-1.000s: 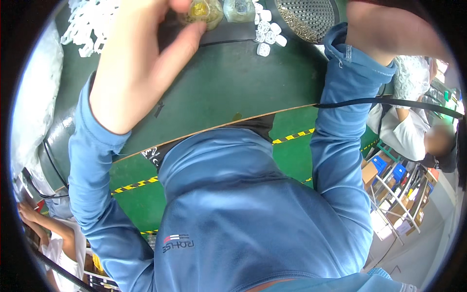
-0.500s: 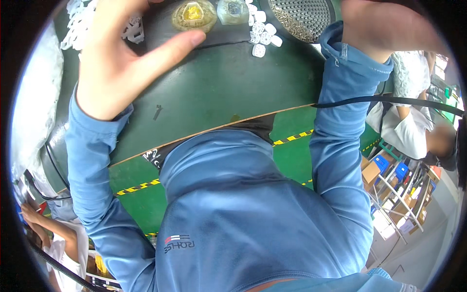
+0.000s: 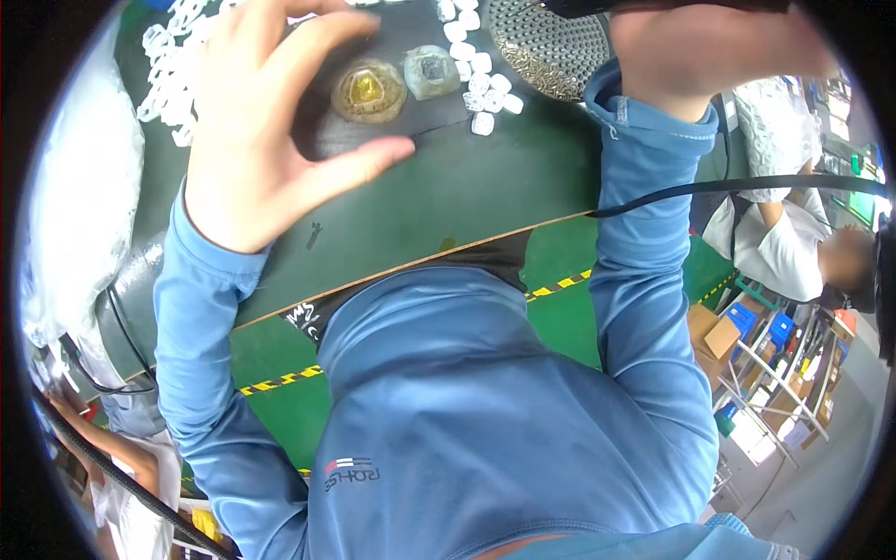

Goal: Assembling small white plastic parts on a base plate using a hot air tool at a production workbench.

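My left hand (image 3: 257, 140) hovers over the left part of the green table, thumb and fingers spread in a wide curve with nothing between them. Beside its thumb, on a dark mat (image 3: 425, 117), lie a round amber-brown piece with a yellow middle (image 3: 370, 91) and a pale translucent block with a hollow (image 3: 431, 73). My right hand (image 3: 714, 56) is raised at the upper right, smeared by motion, its fingers not readable. A dark object (image 3: 681, 4) shows along the top edge just above it; whether the hand grips it is unclear.
Small white square plastic parts (image 3: 483, 93) lie right of the mat, near a perforated round metal tray (image 3: 551, 47) holding many screws. White plastic pieces (image 3: 173, 65) are heaped left. A black cable (image 3: 737, 187) crosses by my right forearm. Other people sit at both sides.
The view has shifted, so the table things sit lower and further left. My left fingers have come more into sight, still spread. The dark object has appeared above my right hand.
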Available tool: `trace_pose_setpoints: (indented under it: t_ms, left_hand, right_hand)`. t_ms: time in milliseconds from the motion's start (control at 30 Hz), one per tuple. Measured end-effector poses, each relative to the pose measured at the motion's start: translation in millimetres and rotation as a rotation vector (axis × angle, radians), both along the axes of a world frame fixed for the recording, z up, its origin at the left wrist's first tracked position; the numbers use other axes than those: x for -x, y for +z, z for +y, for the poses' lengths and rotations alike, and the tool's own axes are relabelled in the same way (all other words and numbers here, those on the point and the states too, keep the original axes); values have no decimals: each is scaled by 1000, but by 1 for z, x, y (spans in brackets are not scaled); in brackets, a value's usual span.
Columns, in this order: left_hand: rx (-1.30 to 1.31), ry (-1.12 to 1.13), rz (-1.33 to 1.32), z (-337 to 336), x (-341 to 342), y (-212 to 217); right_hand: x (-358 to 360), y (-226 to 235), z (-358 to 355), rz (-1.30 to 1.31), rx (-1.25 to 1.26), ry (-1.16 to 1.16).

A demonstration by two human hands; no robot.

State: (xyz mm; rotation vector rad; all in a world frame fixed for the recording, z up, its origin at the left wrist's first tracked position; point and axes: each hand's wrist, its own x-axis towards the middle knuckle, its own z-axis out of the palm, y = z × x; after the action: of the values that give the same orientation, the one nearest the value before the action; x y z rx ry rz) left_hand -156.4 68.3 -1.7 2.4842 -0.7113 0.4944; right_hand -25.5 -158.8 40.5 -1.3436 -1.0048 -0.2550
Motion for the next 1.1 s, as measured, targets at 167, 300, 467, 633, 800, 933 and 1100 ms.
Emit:
trace_pose_setpoints:
  t_ms: [167,300,467,633,800,933,1100]
  left_hand:
    - [-309,132,77,-1,2,-9]
    - [-271,184,85,-6,11,-8]
    - [291,197,-28,3,12,-4]
    - [1915,-438,725,17,11,22]
    - [1978,-564,810,36,6,13]
    - [1976,-610,784,35,4,13]
    - [1941,-599,778,33,5,16]
  right_hand:
    - [7,6,7,393,-360,274]
    - [34,16,23,849,-874,391]
    - [-24,-40,31,214,-937,957]
    - [10,-18,-6,213,-382,285]
    - [14,-20,-8,263,-306,194]
    - [9,-21,-7,250,-287,201]
    - [9,-19,-7,244,-203,118]
